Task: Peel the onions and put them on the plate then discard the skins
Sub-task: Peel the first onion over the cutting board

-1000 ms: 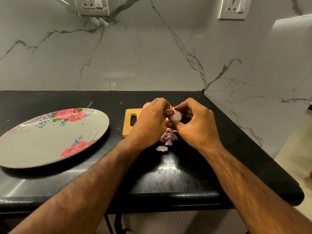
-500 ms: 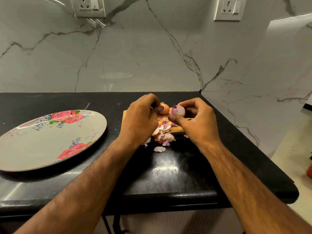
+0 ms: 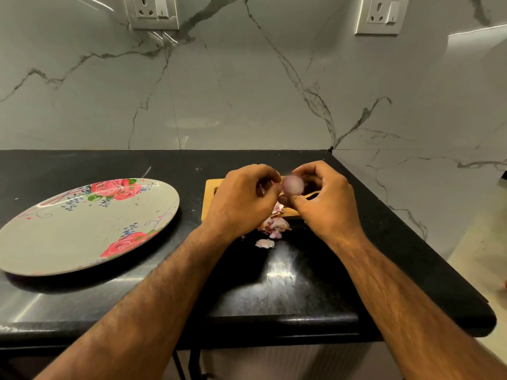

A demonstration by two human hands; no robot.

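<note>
- The wooden board (image 3: 210, 187) sits mostly behind the two hands; only its left end and a thin strip show.
- The left hand (image 3: 241, 201) has blurred, tucked-in fingertips beside the onion (image 3: 293, 185); whether they pinch skin, I cannot tell.
- The plate (image 3: 82, 229) runs off the left edge.
- The left socket (image 3: 153, 15) and right socket (image 3: 381, 17) are cut by the top edge.

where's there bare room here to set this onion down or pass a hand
Free: the whole plate face; the counter strip between plate and cutting board; the near counter edge in front of the skins. Crowded: the cutting board and just before it, where skins lie below the left hand and the right hand holding the onion.
</note>
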